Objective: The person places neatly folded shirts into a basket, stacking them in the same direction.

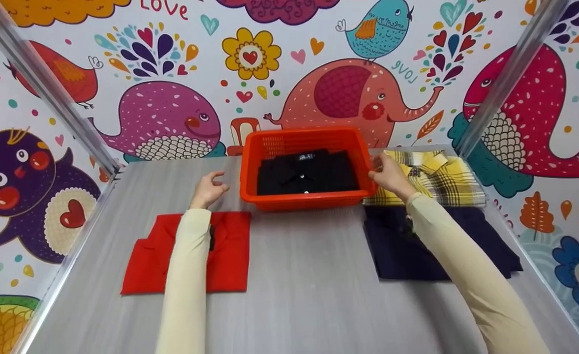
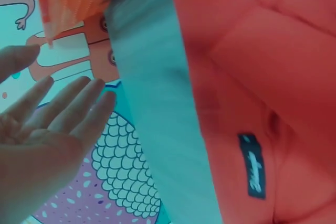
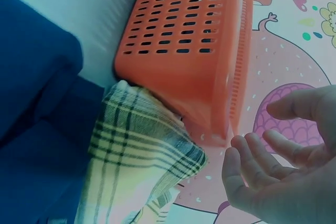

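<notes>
An orange plastic basket (image 1: pixel 309 200) stands at the back of the table with a folded black shirt (image 1: pixel 289 178) inside. Left of the basket, my left hand (image 1: pixel 209 189) hovers apart from it, holding nothing; its fingers look loosely extended in the left wrist view. My right hand (image 1: pixel 390 173) is beside the basket's right rim, fingers loosely bent and holding nothing; whether the fingertips touch the rim I cannot tell. Below my left hand lies a folded red shirt (image 1: pixel 232 255), partly hidden by the forearm. A yellow plaid shirt (image 1: pixel 454 182) lies folded under my right hand.
A folded navy garment (image 1: pixel 397 250) lies in front of the plaid shirt, partly under my right forearm. The grey table (image 1: pixel 309 285) ends at a wall with printed cartoon animals (image 1: pixel 171 118). Metal posts (image 1: pixel 510 73) rise at both back corners.
</notes>
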Demonstrator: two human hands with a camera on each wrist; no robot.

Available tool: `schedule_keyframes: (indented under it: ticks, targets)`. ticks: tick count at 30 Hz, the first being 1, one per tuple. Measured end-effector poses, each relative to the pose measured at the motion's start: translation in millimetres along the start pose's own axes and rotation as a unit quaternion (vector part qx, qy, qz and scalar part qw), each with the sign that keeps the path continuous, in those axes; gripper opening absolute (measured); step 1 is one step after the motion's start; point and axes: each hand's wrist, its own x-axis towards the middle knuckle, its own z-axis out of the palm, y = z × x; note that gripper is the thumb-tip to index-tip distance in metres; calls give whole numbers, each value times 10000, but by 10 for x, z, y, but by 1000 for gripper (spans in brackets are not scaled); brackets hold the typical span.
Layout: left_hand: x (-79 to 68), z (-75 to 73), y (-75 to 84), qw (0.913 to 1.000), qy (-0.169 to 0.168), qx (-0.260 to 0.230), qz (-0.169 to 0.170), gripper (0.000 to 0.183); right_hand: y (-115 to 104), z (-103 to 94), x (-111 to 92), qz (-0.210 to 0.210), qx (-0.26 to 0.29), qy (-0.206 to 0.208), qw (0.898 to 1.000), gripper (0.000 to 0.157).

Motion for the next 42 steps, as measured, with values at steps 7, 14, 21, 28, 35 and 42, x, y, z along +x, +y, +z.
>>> schedule_keyframes:
  ticks: [7, 14, 21, 28, 35, 42]
  targets:
    - [-150, -42, -81, 9983, -526, 239, 81, 49, 159, -75, -197, -322, -130, 78, 9994, 38]
    - [-281, -15, -108, 9953, -965, 96, 82, 51, 247, -153, -380, -527, -387, 56, 9978, 35]
    - [-386, 21, -170, 9934, -1123, 108, 195, 48, 301, -218, -549, -664, -315, -25, 9973, 34]
    - [-471, 60, -277, 9903, -1355, -28, 291, 45, 403, -295, -717, -570, -262, -234, 9978, 35]
    - [-582, 214, -259, 9868, -1514, -119, 565, 44, 516, -395, -865, -384, -412, -294, 9980, 36]
    - [-752, 419, -97, 9785, -1918, 21, 757, 41, 615, -497, -984, -383, -605, -287, 9970, 37]
